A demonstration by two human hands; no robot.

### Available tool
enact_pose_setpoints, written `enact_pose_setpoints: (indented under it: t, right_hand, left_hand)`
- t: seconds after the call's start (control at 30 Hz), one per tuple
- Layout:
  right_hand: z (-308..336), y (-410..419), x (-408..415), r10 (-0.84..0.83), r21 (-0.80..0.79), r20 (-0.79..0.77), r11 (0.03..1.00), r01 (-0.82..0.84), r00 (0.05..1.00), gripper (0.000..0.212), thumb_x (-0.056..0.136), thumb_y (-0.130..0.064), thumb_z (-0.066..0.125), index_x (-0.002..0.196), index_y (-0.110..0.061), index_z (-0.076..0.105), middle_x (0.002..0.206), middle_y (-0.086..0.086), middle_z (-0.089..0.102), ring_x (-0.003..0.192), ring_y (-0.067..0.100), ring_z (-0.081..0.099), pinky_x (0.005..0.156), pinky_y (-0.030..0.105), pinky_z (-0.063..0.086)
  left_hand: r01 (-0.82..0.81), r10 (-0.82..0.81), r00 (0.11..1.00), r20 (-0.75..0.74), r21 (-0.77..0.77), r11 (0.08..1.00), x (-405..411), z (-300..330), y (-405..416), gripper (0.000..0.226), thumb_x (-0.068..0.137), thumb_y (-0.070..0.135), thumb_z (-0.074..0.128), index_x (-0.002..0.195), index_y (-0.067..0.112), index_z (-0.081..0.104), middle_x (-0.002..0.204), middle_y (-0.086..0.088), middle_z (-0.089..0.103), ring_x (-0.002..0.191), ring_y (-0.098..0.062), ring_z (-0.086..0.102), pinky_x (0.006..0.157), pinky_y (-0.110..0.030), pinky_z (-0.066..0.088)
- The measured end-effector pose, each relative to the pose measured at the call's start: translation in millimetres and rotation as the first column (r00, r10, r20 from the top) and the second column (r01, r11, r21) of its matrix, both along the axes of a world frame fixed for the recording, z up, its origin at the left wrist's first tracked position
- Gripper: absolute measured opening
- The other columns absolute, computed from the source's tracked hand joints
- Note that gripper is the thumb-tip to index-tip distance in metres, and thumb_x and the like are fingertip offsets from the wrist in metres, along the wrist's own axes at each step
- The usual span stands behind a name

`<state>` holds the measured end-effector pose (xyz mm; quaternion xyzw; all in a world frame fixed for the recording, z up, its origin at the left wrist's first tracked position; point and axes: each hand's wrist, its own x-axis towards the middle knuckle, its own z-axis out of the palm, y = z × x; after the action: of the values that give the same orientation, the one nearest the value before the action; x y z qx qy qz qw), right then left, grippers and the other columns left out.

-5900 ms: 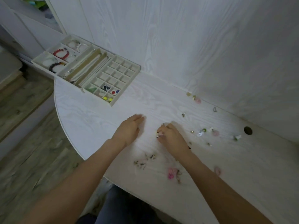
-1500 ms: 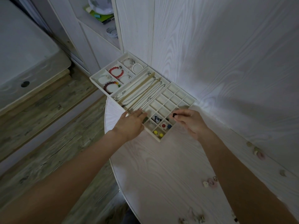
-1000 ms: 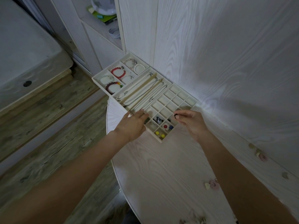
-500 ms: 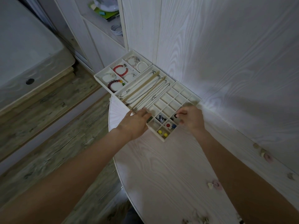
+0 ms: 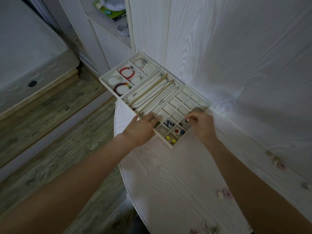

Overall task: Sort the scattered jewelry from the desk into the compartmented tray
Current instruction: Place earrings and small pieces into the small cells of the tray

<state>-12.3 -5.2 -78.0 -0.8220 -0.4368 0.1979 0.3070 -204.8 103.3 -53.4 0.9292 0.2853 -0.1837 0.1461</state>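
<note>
The white compartmented tray lies at the desk's far left corner against the wall. It holds bead bracelets, thin chain necklaces and small coloured pieces in its grid cells. My left hand rests flat on the tray's near left edge, fingers straight. My right hand hovers over the grid's near right cells and pinches a small dark ring between thumb and fingertips.
Loose jewelry lies on the white desk: a pink and cream piece at the right, more pieces along the wall, others at the bottom edge. Wood floor lies left of the desk's curved edge.
My right hand picked up a small ring from the scattered pieces and carried it left to the tray; over the last second it came down closer to the grid cells. My left hand moved onto the tray's edge.
</note>
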Motion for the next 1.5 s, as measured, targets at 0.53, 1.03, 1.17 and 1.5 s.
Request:
enact_pose_setpoints:
  t: [0.53, 1.03, 1.17, 1.5]
  right_hand:
    - [-14, 5, -16, -0.054, -0.11, 0.241, 0.991, 0.082, 0.969, 0.008, 0.087, -0.011, 0.063, 0.094, -0.009, 0.068, 0.114, 0.01, 0.053, 0.102, 0.021, 0.053, 0.091, 0.04, 0.048]
    - [-19, 10, -21, -0.066, -0.162, 0.375, 0.977, 0.135, 0.925, 0.014, 0.091, -0.015, 0.059, 0.098, -0.006, 0.066, 0.116, 0.01, 0.05, 0.094, 0.018, 0.053, 0.083, 0.029, 0.042]
    - [-18, 12, -22, -0.045, -0.168, 0.377, 0.979, 0.116, 0.925, 0.014, 0.092, -0.012, 0.056, 0.098, -0.005, 0.066, 0.118, 0.012, 0.049, 0.096, 0.02, 0.053, 0.085, 0.031, 0.044]
    - [-16, 6, -16, -0.085, -0.118, 0.274, 0.986, 0.121, 0.958, 0.013, 0.09, -0.013, 0.061, 0.099, -0.007, 0.069, 0.122, 0.011, 0.051, 0.103, 0.023, 0.055, 0.09, 0.039, 0.048]
  left_hand:
    - [-0.002, 0.002, 1.0, 0.002, -0.001, 1.0, 0, -1, 0, 0.055, 0.099, 0.021, 0.037, 0.149, 0.019, 0.015, 0.158, -0.006, 0.002, 0.145, -0.014, 0.012, 0.116, -0.042, 0.009]
    - [0.012, -0.012, 1.0, -0.006, 0.023, 1.0, 0, -2, 0, 0.055, 0.099, 0.022, 0.036, 0.149, 0.017, 0.014, 0.158, -0.007, 0.0, 0.145, -0.016, 0.012, 0.116, -0.039, 0.01]
    - [0.016, -0.016, 1.0, -0.014, 0.031, 0.999, 1, -3, 0, 0.055, 0.099, 0.023, 0.036, 0.149, 0.017, 0.014, 0.158, -0.007, -0.001, 0.145, -0.016, 0.013, 0.116, -0.039, 0.009]
    - [0.016, -0.015, 1.0, -0.025, 0.026, 1.0, 2, -3, -1, 0.055, 0.098, 0.022, 0.036, 0.149, 0.017, 0.016, 0.158, -0.008, 0.001, 0.145, -0.018, 0.014, 0.116, -0.041, 0.01]
